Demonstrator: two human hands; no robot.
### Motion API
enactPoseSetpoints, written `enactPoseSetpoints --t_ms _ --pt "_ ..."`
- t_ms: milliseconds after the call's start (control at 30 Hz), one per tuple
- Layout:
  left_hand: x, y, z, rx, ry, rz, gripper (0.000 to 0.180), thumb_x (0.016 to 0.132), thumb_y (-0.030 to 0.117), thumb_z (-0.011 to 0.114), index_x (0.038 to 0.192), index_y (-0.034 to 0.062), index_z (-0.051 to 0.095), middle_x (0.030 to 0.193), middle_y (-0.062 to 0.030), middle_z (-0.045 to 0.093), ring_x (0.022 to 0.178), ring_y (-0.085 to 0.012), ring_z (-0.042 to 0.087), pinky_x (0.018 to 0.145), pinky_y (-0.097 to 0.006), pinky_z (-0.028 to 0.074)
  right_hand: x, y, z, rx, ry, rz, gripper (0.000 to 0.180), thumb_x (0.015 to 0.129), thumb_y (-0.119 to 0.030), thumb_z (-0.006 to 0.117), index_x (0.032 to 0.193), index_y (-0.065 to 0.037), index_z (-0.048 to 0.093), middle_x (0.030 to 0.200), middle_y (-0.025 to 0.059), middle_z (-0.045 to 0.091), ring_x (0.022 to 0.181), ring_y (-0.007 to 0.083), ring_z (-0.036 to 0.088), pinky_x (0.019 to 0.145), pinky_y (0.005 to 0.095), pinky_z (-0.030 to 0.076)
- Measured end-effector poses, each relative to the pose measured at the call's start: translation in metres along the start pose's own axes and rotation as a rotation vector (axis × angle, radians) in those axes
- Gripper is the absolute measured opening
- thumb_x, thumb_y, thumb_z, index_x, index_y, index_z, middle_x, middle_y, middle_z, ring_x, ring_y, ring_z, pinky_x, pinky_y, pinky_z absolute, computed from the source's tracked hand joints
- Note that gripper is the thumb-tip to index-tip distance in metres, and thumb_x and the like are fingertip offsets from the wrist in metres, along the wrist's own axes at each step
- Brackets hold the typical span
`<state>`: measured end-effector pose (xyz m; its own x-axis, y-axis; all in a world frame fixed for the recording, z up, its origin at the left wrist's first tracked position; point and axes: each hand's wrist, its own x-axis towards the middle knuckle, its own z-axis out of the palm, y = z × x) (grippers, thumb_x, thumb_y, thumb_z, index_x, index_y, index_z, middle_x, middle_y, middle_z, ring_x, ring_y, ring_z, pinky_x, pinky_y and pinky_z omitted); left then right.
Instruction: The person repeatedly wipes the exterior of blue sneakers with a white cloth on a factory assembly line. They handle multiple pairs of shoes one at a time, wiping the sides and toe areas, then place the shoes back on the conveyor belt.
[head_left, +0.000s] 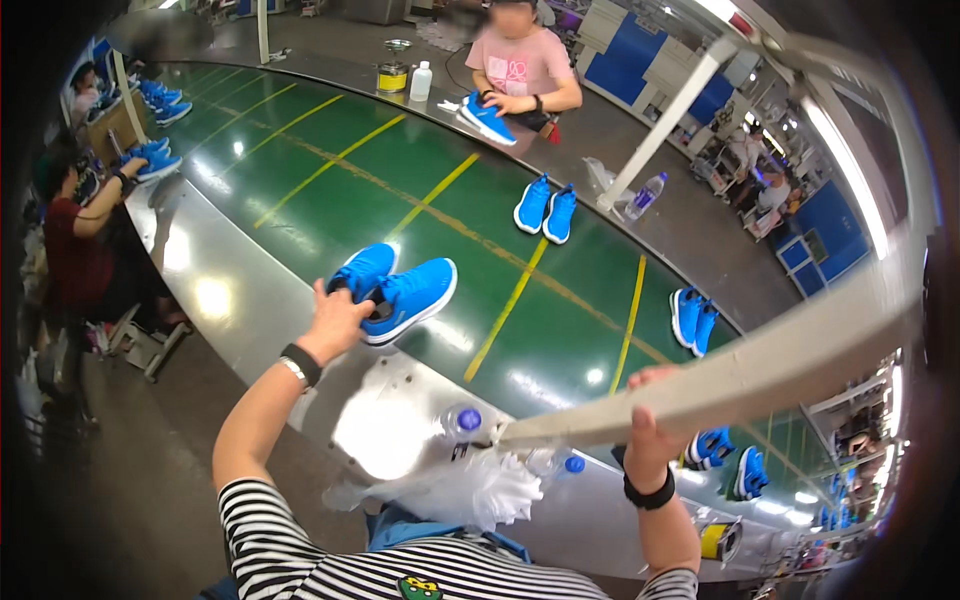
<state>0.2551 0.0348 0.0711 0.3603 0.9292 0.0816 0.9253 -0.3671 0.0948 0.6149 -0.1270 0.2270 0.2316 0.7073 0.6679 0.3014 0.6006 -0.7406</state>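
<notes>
My left hand (335, 322) reaches out over the steel rim and grips the heels of a pair of blue sneakers (395, 290) lying on the green conveyor belt (330, 190). A dark band sits on that wrist. My right hand (645, 435) is raised and closed around a pale slanted frame bar (760, 370) that crosses in front of me. It too wears a dark wristband. Another pair of blue sneakers (546, 208) lies further along the belt.
A person in a pink shirt (520, 65) across the belt handles a blue shoe (488, 118). More blue pairs (693, 318) (728, 460) lie to the right. Plastic bottles (462, 422) and a white bag (470, 490) sit on the steel ledge (230, 300). A person in red (75, 240) works at left.
</notes>
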Motion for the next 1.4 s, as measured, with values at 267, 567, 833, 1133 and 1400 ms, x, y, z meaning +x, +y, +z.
enactPoseSetpoints --t_ms 267,567,833,1133,1400 --pt "-0.219 0.093 -0.138 0.021 -0.380 -0.245 0.041 0.059 0.026 0.075 0.095 0.0124 0.062 0.087 -0.0122 0.065 0.088 -0.0291 0.061 0.088 -0.044 0.036 -0.046 -0.032 -0.096 -0.240 -0.412 -0.127 0.055 0.070 -0.008 0.070 0.118 -0.001 0.045 0.119 0.0202 0.043 0.109 0.0356 0.044 0.092 0.0384 0.037" --pt "-0.260 0.356 -0.125 -0.434 -0.585 0.128 0.040 0.064 0.036 0.077 0.089 0.0082 0.064 0.076 -0.0145 0.060 0.071 -0.0337 0.059 0.065 -0.037 0.048 -0.232 -0.020 -0.249 0.209 -0.806 0.600 0.040 0.083 -0.019 0.064 0.116 -0.003 0.051 0.096 0.0112 0.055 0.087 0.0204 0.057 0.075 0.0324 0.048" --pt "-0.210 0.539 -0.002 -0.259 -0.203 0.442 0.031 0.070 0.026 0.070 0.097 0.0145 0.060 0.084 -0.0117 0.055 0.088 -0.0297 0.053 0.089 -0.056 0.030 -0.288 0.037 -0.313 -0.218 -0.058 0.666 0.074 0.077 -0.036 0.069 0.131 0.001 0.034 0.120 0.0239 0.041 0.114 0.0360 0.041 0.098 0.0399 0.035" --pt "-0.193 0.544 0.099 -0.510 -0.247 0.532 0.044 0.075 0.016 0.064 0.116 0.0123 0.049 0.108 -0.0165 0.050 0.099 -0.0318 0.050 0.090 -0.052 0.033 -0.361 0.126 -0.339 -0.428 0.040 0.915 0.078 0.066 -0.019 0.072 0.131 0.001 0.033 0.120 0.0226 0.046 0.107 0.0305 0.052 0.090 0.0366 0.043" --pt "-0.159 0.495 0.173 -1.227 -0.646 -0.193 0.071 0.073 0.013 0.065 0.132 -0.0041 0.029 0.115 -0.0245 0.047 0.107 -0.0312 0.050 0.088 -0.039 0.042 -0.337 0.126 -0.323 -0.510 0.039 1.075 0.077 0.070 -0.013 0.067 0.134 0.002 0.028 0.111 0.0255 0.047 0.100 0.0374 0.049 0.090 0.0385 0.039"
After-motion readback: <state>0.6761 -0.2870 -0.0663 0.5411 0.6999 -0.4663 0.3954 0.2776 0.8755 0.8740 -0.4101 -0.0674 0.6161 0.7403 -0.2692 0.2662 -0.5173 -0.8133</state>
